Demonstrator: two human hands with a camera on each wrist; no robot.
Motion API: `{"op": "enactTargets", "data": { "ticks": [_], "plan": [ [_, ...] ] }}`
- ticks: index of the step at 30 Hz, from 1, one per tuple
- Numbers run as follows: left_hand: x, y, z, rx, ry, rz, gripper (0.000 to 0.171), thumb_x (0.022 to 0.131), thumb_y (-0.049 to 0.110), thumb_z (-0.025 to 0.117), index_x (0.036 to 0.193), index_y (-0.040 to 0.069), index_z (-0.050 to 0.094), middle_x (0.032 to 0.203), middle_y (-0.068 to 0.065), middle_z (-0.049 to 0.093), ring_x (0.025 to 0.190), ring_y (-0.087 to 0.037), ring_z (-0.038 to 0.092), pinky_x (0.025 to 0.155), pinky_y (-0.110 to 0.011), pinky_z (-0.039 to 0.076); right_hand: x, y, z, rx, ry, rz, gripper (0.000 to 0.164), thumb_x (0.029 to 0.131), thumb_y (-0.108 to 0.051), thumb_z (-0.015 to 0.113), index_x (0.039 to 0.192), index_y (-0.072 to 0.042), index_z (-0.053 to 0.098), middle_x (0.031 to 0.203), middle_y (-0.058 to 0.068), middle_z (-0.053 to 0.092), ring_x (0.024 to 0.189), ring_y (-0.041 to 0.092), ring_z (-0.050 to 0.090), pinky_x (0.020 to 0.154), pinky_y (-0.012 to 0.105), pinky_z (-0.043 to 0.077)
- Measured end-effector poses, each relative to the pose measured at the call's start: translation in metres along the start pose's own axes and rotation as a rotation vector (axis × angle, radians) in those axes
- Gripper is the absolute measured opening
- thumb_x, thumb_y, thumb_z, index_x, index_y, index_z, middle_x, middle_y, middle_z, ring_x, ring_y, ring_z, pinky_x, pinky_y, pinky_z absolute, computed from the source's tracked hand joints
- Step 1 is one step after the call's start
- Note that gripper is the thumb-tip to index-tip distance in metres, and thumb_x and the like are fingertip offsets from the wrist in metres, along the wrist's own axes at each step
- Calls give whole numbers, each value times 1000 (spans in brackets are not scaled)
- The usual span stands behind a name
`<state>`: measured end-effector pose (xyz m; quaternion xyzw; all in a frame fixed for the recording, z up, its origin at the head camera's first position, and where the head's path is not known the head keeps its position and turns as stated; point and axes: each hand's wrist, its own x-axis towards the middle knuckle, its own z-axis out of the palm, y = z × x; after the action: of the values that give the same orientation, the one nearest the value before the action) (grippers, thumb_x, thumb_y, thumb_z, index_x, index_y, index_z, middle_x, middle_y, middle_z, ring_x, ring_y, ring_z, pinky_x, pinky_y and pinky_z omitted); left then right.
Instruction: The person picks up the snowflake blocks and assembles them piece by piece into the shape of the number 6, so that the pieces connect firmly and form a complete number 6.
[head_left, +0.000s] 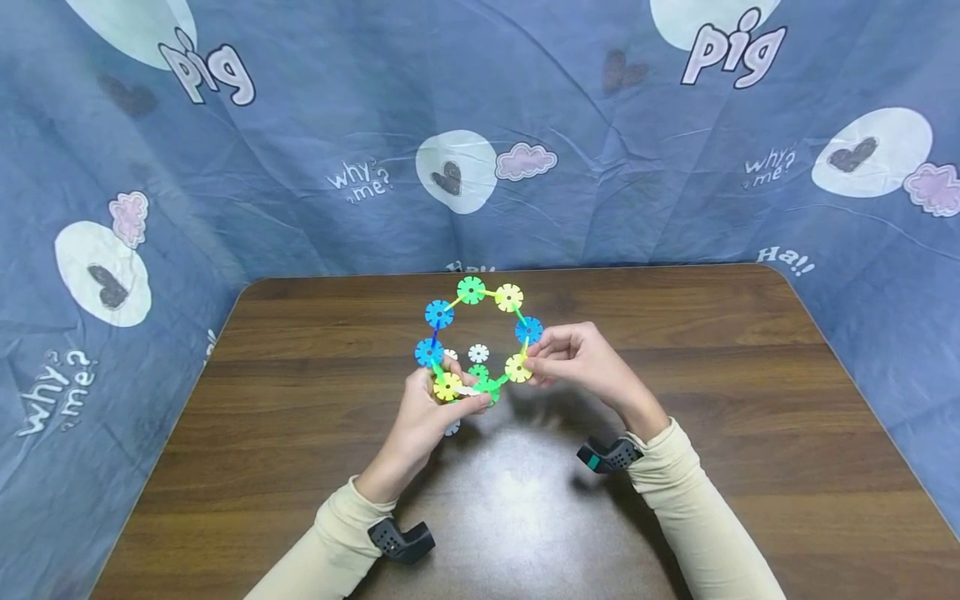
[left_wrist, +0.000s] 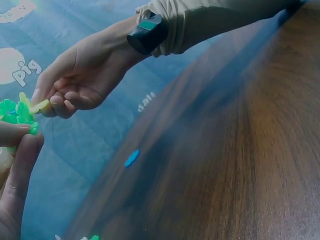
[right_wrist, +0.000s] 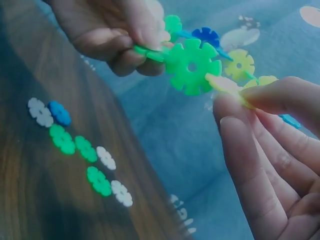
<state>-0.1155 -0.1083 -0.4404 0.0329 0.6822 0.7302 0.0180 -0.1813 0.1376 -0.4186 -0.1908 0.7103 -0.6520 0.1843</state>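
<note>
A ring of linked snowflake discs in green, yellow and blue is held up between both hands over the table. My left hand pinches the ring's lower left part, thumb by a green disc. On the opposite side, my right hand pinches a yellow disc between thumb and fingertips. In the right wrist view, that yellow piece meets the edge of the large green disc. A blue disc sits just above the right fingertips in the head view.
Loose discs lie on the brown wooden table below the ring: white discs, green discs and a blue disc. A printed blue cloth hangs behind the table's far edge.
</note>
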Motion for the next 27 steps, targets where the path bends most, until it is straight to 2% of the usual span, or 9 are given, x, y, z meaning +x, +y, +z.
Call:
{"op": "enactTargets", "data": {
  "ticks": [6, 12, 16, 19, 21, 23, 26, 27],
  "plan": [
    [-2, -5, 0, 27, -31, 16, 39, 76, -9, 83, 98, 1, 52, 86, 5, 67, 78, -5, 66, 74, -22, 62, -2, 0, -4, -14, -66, -29, 12, 91, 1, 73, 96, 11, 69, 81, 5, 78, 71, 17, 76, 72, 49, 66],
    [-2, -8, 2, -10, -66, 1, 38, 77, -11, 82, 97, 1, 52, 85, 1, 64, 76, -6, 69, 74, -28, 65, -3, -1, -6, -24, -110, -43, 10, 91, 3, 72, 95, 11, 68, 80, 6, 77, 68, 18, 75, 65, 37, 66],
    [-3, -7, 4, -33, -54, -14, 37, 77, -12, 81, 97, 2, 52, 84, 0, 64, 75, -8, 69, 73, -30, 66, -3, 0, -4, -29, -110, -47, 11, 92, 2, 72, 95, 11, 68, 80, 7, 77, 70, 21, 75, 66, 41, 66],
    [-4, -7, 7, -68, -30, -27, 39, 78, -12, 80, 97, 5, 51, 85, 2, 68, 76, -8, 69, 74, -30, 66, -3, 1, -4, -25, -76, -49, 10, 92, 0, 71, 95, 9, 67, 82, 5, 76, 72, 21, 75, 69, 46, 66],
    [-4, -6, 9, -93, -12, -35, 39, 79, -12, 80, 96, 7, 50, 85, 4, 71, 77, -7, 70, 75, -29, 66, -2, 1, -1, 2, -57, -45, 13, 92, 0, 70, 102, 5, 64, 88, 5, 73, 77, 19, 75, 72, 49, 66],
    [-4, -6, 10, -101, 1, -38, 40, 80, -11, 80, 96, 9, 49, 85, 6, 73, 79, -6, 71, 76, -27, 65, 0, 3, 2, 42, -40, -49, 23, 92, -1, 69, 113, 0, 60, 98, 9, 73, 85, 19, 75, 76, 49, 66],
    [-4, -7, 9, -61, 7, -36, 39, 79, -8, 82, 99, 6, 52, 89, 6, 72, 82, -5, 69, 76, -21, 62, 5, 7, 11, 86, 3, -56, 34, 95, -5, 69, 126, -6, 54, 112, 17, 73, 98, 19, 76, 79, 47, 66],
    [-3, -7, 8, -43, -1, -40, 40, 79, -6, 83, 104, 5, 54, 92, 4, 73, 84, -6, 69, 77, -21, 61, 7, 8, 14, 99, 23, -64, 36, 96, -5, 69, 128, -5, 53, 115, 21, 73, 100, 19, 76, 80, 47, 66]
  ]
}}
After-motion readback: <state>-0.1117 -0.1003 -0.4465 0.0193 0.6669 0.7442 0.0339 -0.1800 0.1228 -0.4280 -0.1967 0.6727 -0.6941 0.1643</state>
